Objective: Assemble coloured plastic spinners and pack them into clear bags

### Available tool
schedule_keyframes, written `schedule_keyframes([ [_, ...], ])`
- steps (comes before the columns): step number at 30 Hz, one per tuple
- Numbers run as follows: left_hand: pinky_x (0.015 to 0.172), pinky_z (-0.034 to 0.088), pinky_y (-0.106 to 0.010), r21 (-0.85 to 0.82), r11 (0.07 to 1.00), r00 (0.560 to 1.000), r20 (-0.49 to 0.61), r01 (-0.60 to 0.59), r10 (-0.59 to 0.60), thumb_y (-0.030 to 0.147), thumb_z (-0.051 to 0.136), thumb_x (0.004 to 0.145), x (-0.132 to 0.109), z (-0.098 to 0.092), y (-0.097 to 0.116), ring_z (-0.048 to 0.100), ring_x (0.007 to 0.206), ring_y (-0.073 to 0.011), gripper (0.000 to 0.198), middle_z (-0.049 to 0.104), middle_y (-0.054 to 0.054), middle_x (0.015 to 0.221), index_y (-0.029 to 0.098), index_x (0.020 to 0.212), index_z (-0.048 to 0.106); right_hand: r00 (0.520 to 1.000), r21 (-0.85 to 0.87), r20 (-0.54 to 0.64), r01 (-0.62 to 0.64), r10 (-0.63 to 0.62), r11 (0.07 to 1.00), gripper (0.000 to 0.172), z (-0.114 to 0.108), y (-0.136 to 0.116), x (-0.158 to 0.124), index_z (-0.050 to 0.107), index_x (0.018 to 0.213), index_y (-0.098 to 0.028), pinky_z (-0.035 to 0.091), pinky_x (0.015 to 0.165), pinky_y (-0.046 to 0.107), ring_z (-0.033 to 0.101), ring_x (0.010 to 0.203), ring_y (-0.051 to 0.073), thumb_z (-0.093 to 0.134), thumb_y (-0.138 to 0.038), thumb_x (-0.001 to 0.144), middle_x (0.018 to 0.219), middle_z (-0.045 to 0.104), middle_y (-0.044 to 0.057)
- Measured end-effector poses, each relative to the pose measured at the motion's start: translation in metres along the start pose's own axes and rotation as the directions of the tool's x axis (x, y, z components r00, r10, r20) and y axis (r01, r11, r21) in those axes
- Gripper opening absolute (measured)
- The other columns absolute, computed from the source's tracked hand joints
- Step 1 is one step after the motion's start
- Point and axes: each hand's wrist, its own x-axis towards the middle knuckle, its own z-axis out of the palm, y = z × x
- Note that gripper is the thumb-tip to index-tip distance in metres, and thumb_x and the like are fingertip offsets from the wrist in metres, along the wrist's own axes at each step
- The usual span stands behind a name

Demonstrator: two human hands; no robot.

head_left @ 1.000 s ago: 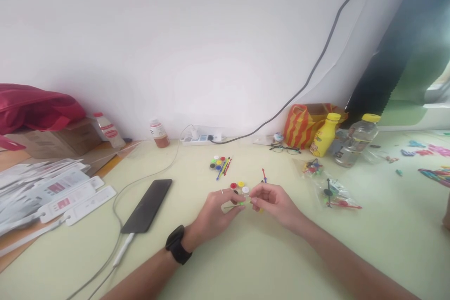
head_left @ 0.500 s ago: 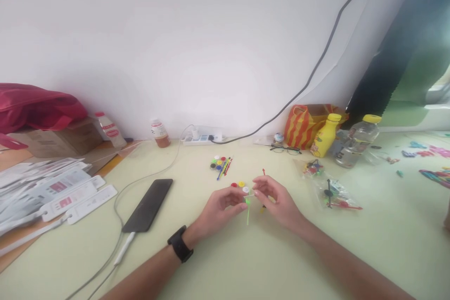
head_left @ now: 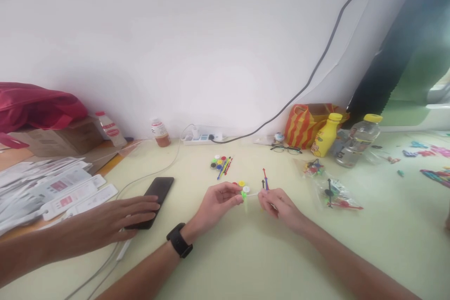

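My left hand (head_left: 221, 199) pinches a bright green plastic piece (head_left: 244, 195) with a thin strip that hangs down, blurred. A thin white plastic stick (head_left: 252, 194) spans from the green piece to my right hand (head_left: 281, 204), whose fingers are closed on its end. Whether the stick passes through the green piece I cannot tell. Just beyond my left fingertips lie a white disc (head_left: 246, 189), a yellow disc (head_left: 241, 183) and a partly hidden red one. Red, blue and black arrows (head_left: 266, 181) lie beside my right hand, partly covered by it.
Another person's hand (head_left: 116, 215) rests on a black phone (head_left: 161, 192) with a cable at the left. Coloured discs and sticks (head_left: 221, 164) lie farther back. Bagged arrows (head_left: 337, 194), glasses (head_left: 285, 149) and bottles (head_left: 326, 136) stand or lie to the right.
Another person's hand has come in from the left onto the phone. My right hand has turned and drawn slightly right, showing more of the white stick.
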Motion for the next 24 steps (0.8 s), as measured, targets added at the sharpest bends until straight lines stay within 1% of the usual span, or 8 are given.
schedule_keyframes([
  [2,0.088,0.058,-0.037,-0.007,1.0,1.0,-0.004,-0.001,0.001,0.037,0.083,0.084,0.001,0.0,0.001,0.07,0.094,-0.0211,0.03,0.074,-0.011,0.11,0.016,0.104,0.076,0.999,-0.002,-0.052,0.003,-0.003,1.0,0.068,-0.002,0.0,0.001,0.047,0.052,-0.022,0.035,0.059,0.031,0.041,0.057,0.016,0.038,-0.068,0.101,0.055,0.043,0.0],
  [4,0.087,0.058,-0.037,0.001,1.0,1.0,-0.015,0.003,-0.003,0.039,0.081,0.086,0.001,-0.001,0.003,0.07,0.09,-0.0209,0.032,0.075,-0.011,0.104,0.016,0.106,0.075,0.996,-0.007,-0.085,-0.029,0.028,1.0,0.065,-0.003,0.002,0.002,0.054,0.058,-0.021,0.033,0.058,0.031,0.041,0.057,0.015,0.041,-0.07,0.099,0.058,0.045,0.0],
  [8,0.088,0.056,-0.037,-0.005,1.0,0.999,-0.05,0.019,-0.019,0.044,0.077,0.089,0.003,-0.003,0.007,0.07,0.087,-0.0203,0.035,0.076,-0.01,0.097,0.015,0.108,0.076,0.99,-0.014,-0.118,-0.077,0.075,0.997,0.062,-0.003,0.006,0.003,0.06,0.067,-0.02,0.033,0.056,0.029,0.042,0.058,0.015,0.043,-0.071,0.098,0.06,0.047,-0.001],
  [12,0.087,0.054,-0.033,-0.139,0.989,0.996,-0.072,0.049,-0.059,0.045,0.076,0.09,0.006,-0.006,0.008,0.068,0.086,-0.018,0.035,0.075,-0.008,0.096,0.016,0.108,0.076,0.989,-0.012,-0.13,-0.074,0.072,0.997,0.059,-0.002,0.01,0.004,0.063,0.073,-0.02,0.035,0.058,0.029,0.045,0.058,0.015,0.043,-0.069,0.099,0.06,0.048,-0.001],
  [16,0.087,0.052,-0.027,-0.286,0.955,0.994,-0.057,0.075,-0.095,0.04,0.076,0.092,0.007,-0.009,0.009,0.065,0.084,-0.0138,0.026,0.071,-0.006,0.093,0.015,0.095,0.075,0.987,0.0,-0.144,-0.077,0.076,0.997,0.058,-0.002,0.012,0.004,0.064,0.077,-0.02,0.035,0.058,0.029,0.045,0.06,0.015,0.043,-0.068,0.1,0.061,0.048,-0.001],
  [18,0.087,0.052,-0.026,-0.345,0.936,0.993,-0.058,0.078,-0.104,0.039,0.075,0.092,0.008,-0.01,0.01,0.065,0.085,-0.0133,0.024,0.071,-0.006,0.093,0.015,0.092,0.075,0.986,-0.011,-0.152,-0.072,0.069,0.997,0.057,-0.003,0.011,0.005,0.065,0.079,-0.02,0.036,0.058,0.029,0.044,0.059,0.015,0.042,-0.067,0.101,0.061,0.047,-0.002],
  [21,0.088,0.053,-0.026,-0.406,0.909,0.986,-0.086,0.095,-0.141,0.038,0.078,0.09,0.009,-0.012,0.01,0.067,0.09,-0.0142,0.024,0.072,-0.007,0.096,0.015,0.093,0.076,0.982,-0.097,-0.184,-0.056,0.037,0.994,0.053,-0.007,0.01,0.005,0.064,0.082,-0.02,0.037,0.057,0.029,0.044,0.059,0.016,0.041,-0.063,0.102,0.062,0.046,-0.002],
  [24,0.087,0.053,-0.025,-0.451,0.887,0.975,-0.131,0.1,-0.177,0.035,0.083,0.086,0.01,-0.016,0.009,0.067,0.089,-0.0135,0.023,0.072,-0.006,0.095,0.015,0.095,0.076,0.982,-0.275,-0.188,-0.041,-0.012,0.961,0.041,-0.018,0.009,0.005,0.064,0.083,-0.021,0.037,0.056,0.029,0.047,0.061,0.016,0.047,-0.053,0.102,0.066,0.052,-0.001],
])
